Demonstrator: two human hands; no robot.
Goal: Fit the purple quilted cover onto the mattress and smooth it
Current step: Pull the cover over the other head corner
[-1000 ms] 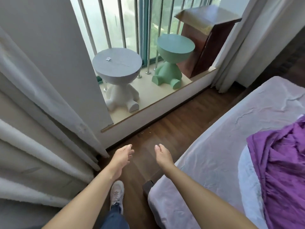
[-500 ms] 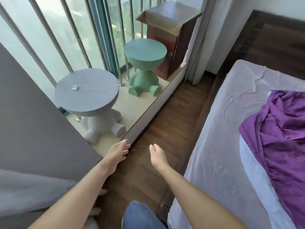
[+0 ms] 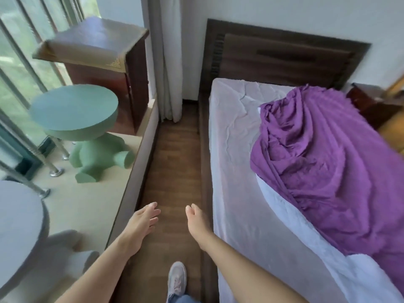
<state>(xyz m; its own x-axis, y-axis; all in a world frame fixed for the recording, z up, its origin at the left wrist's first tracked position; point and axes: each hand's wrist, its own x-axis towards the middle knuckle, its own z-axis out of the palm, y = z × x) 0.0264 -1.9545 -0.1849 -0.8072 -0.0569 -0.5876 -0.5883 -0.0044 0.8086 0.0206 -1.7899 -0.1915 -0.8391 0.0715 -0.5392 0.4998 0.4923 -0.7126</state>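
The purple cover (image 3: 328, 162) lies bunched in folds on the right half of the mattress (image 3: 231, 162), with its white underside (image 3: 290, 217) showing along its near edge. The mattress has a pale wrinkled surface and sits in a dark wooden bed frame with a headboard (image 3: 282, 55). My left hand (image 3: 142, 224) and my right hand (image 3: 197, 221) hang in front of me over the wooden floor, fingers relaxed and holding nothing. Both hands are left of the bed and touch nothing.
A narrow strip of wooden floor (image 3: 172, 160) runs between the bed and a raised window ledge (image 3: 131, 186). On the ledge stand a green figure-shaped stool (image 3: 78, 119), a grey one (image 3: 19, 228) and a dark wooden cabinet (image 3: 102, 68). A white curtain (image 3: 168, 57) hangs at the far end.
The view has swung right and forward along the aisle toward the headboard. The stools have slid left. My hands stay open and empty in front of me.
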